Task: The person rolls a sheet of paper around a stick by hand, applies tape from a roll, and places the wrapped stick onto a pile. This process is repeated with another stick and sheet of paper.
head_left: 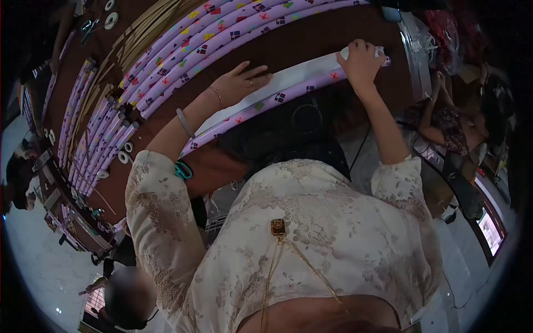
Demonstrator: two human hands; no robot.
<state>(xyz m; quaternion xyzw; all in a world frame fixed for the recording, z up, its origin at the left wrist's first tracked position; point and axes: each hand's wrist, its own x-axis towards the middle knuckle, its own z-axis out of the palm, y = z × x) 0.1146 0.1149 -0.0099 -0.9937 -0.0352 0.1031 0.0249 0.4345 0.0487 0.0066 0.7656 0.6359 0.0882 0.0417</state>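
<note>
Tape rolls and wrapped purple rods sit far left on the brown table. Left hand, fingers spread flat, pins the half-wrapped rod w/ white paper; right hand is clamped round its end, prob. to roll it.

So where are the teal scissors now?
In the head view, the teal scissors lie on the brown table, beside the person's left elbow, just below the purple patterned strip.

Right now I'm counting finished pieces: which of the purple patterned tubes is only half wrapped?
The tube under both hands, nearest the person: a white strip still shows along it, while the tubes farther back are purple all round.
</note>
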